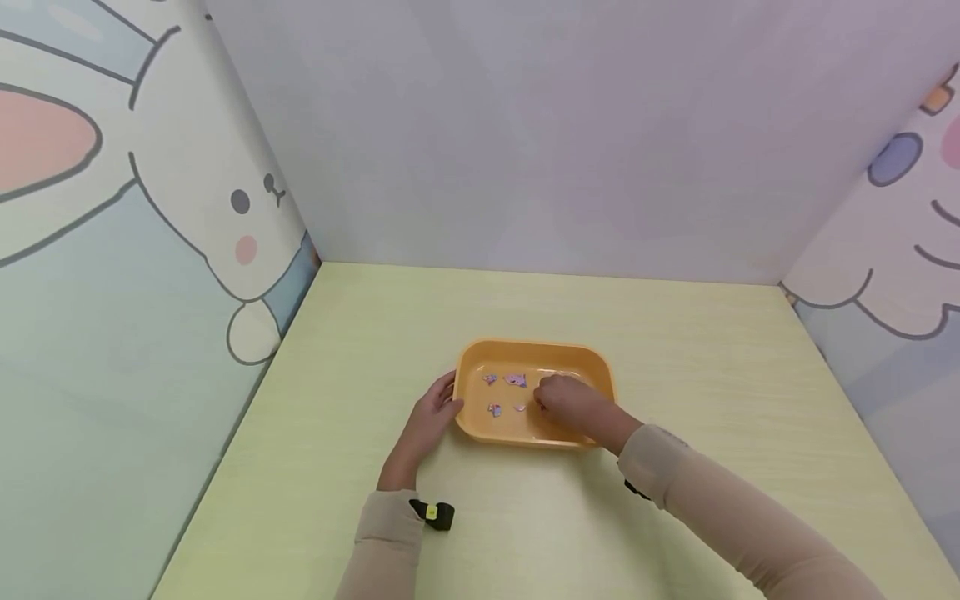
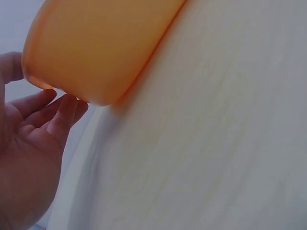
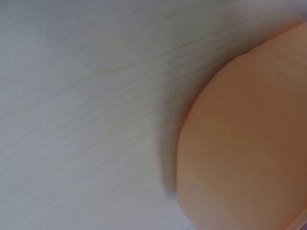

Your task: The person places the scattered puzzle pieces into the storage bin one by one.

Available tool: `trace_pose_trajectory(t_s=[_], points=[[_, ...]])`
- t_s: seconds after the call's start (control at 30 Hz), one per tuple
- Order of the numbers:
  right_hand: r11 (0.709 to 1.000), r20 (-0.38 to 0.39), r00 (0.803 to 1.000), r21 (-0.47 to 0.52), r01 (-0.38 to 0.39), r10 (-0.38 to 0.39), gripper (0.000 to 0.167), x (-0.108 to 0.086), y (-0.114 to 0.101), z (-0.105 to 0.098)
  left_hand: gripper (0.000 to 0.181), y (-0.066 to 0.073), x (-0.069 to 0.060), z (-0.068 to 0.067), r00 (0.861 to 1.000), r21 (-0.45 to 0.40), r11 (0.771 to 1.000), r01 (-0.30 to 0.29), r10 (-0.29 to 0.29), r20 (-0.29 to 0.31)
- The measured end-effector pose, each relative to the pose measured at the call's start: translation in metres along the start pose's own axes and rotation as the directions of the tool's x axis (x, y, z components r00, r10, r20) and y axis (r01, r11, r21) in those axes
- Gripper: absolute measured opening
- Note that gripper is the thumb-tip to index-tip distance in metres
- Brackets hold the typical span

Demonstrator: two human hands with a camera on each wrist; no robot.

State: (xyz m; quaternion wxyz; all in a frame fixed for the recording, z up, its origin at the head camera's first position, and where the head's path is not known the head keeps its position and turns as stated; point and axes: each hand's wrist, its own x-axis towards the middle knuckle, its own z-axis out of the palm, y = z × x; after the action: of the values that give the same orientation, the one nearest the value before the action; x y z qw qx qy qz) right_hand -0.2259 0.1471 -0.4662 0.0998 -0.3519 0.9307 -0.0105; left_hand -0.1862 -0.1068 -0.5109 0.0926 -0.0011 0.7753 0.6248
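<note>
A shallow orange tray [image 1: 536, 442] with rounded corners rests on the table. Several small flat purple-and-pink cutout pieces [image 1: 515, 380] lie spread over its floor. My left hand [image 1: 429, 421] holds the tray's left end. In the left wrist view, the fingers [image 2: 62, 115] of that hand meet the tray's outer wall [image 2: 105, 52]. Inside the tray's right half is my right hand [image 1: 573, 404], its fingers curled down toward the floor. Whether a piece is between its fingertips is hidden. Only the tray's outside [image 3: 244, 139] and the table show in the right wrist view.
The pale yellow-green table [image 1: 375, 333] runs back to a plain light wall [image 1: 525, 142]. Side walls with cartoon drawings [image 1: 240, 200] stand at left and right. A black strap with a yellow mark [image 1: 433, 512] is on the left sleeve.
</note>
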Motion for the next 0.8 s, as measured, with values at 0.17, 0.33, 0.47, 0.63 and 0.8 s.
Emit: trace_pose_trajectory(t_s=[0.17, 0.33, 0.47, 0.63, 0.8], points=[[0.999, -0.049, 0.998, -0.026, 0.026, -0.027, 0.019, -0.001, 0.000, 0.003, 0.054, -0.001, 0.001, -0.001, 1.000, 0.006, 1.000, -0.003, 0.003, 0.001], [0.997, -0.089, 0.994, -0.051, 0.051, -0.056, 0.016, -0.002, 0.000, 0.007, 0.054, -0.001, 0.002, -0.003, 1.000, 0.011, 1.000, 0.002, -0.002, 0.007], [0.992, -0.140, 0.986, -0.091, 0.084, -0.096, 0.016, -0.003, 0.002, 0.010, 0.053, -0.002, 0.003, -0.005, 1.000, 0.035, 0.999, -0.001, 0.001, 0.002], [0.988, -0.167, 0.980, -0.123, 0.091, -0.111, 0.018, -0.006, 0.004, 0.010, 0.053, -0.003, 0.003, -0.008, 1.000, 0.034, 0.999, -0.020, 0.020, -0.001], [0.993, -0.193, 0.978, -0.096, 0.064, -0.081, 0.002, -0.014, 0.008, 0.007, 0.052, -0.004, 0.004, -0.015, 0.999, 0.039, 0.998, -0.039, 0.038, 0.004]])
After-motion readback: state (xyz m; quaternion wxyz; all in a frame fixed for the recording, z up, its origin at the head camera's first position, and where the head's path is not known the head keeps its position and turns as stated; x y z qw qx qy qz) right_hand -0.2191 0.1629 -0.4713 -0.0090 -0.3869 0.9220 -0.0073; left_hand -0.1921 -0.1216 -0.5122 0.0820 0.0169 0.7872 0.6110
